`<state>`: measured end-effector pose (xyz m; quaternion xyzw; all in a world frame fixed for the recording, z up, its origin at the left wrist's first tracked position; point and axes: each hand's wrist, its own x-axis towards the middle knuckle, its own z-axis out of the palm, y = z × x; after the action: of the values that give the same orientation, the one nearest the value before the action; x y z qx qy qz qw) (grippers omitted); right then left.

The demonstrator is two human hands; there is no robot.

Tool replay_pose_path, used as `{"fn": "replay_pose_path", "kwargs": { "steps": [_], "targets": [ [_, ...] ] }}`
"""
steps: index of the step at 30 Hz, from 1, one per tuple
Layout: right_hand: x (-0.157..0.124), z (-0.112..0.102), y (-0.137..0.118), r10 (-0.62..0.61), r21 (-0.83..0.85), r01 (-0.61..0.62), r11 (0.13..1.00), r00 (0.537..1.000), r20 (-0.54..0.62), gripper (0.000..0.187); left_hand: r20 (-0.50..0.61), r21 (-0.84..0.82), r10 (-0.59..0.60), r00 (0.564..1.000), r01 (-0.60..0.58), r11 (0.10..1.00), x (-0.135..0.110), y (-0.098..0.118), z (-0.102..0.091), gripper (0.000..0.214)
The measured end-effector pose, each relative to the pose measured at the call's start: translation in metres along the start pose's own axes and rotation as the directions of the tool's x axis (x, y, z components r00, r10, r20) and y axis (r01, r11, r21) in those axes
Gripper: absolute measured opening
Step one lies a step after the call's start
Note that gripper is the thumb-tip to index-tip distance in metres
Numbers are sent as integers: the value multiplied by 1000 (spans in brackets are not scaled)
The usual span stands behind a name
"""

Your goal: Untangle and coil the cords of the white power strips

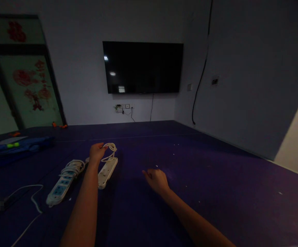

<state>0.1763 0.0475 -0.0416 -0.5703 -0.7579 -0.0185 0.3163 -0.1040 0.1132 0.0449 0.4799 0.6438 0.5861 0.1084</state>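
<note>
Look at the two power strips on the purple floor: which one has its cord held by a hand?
The right power strip: the left hand grips its looped cord. The left power strip lies untouched, its cord bundled.

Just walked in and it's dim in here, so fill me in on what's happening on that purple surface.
A person is working at a dark purple table. The left hand grips the coiled white cord of a white plastic power strip, which lies flat. A second white power strip with blue sockets lies beside it to the left, its cord bundled. The right hand rests empty on the table, apart from both strips. A black television hangs on the wall behind.
</note>
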Motion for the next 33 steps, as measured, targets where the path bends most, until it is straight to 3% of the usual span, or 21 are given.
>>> {"fn": "replay_pose_path", "kwargs": {
  "steps": [5,7,11,14,17,20,23,28,33],
  "targets": [
    [1,-1,2,-9,2,9,1000,1000,-21,42,24,-135,69,997,-65,989,-8,31,-13,42],
    [1,-3,2,5,34,-4,999,999,-36,43,38,-268,108,993,-94,959,-15,47,-17,50],
    [9,-10,3,52,283,-18,959,992,-115,42,70,-523,152,986,-94,847,-38,82,-17,56],
    [25,-19,-1,151,594,-3,805,968,-199,46,95,-639,166,982,-68,766,-55,105,-10,54],
    [52,-38,-9,241,831,4,556,956,-166,64,103,-726,197,975,-61,685,-68,120,-1,51],
    [78,-67,-21,280,945,46,323,949,-142,72,109,-777,240,965,-68,626,-77,128,7,47],
    [94,-96,-34,279,979,79,190,951,-131,69,153,-809,294,944,-51,585,-80,129,12,43],
    [101,-116,-40,246,978,175,118,949,-199,51,286,-808,342,895,33,588,-78,122,18,38],
    [103,-119,-23,199,958,226,178,945,-260,52,417,-713,370,830,46,700,-74,115,20,35]
  ]
}}
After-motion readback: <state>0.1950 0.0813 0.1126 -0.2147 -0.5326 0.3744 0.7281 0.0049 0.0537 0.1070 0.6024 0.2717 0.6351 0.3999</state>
